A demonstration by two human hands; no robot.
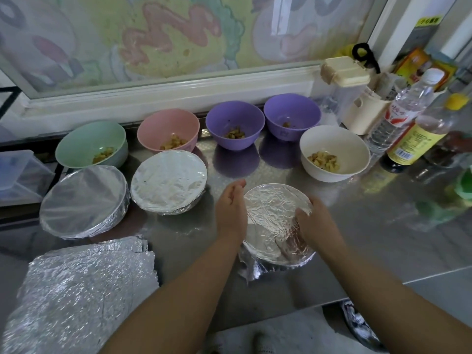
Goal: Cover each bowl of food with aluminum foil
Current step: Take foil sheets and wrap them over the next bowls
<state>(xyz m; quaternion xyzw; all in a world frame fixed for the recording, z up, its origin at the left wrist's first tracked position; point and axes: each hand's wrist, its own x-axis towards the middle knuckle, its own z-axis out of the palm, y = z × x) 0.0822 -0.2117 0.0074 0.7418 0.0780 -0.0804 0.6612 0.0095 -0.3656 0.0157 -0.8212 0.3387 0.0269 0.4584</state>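
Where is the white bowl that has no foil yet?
In the head view, the white bowl stands right of centre on the counter, in front of the right purple bowl and left of the clear bottle.

Free counter (370, 226) right; foil-covered bowls (168, 185) left, bottles (419, 139) far right.
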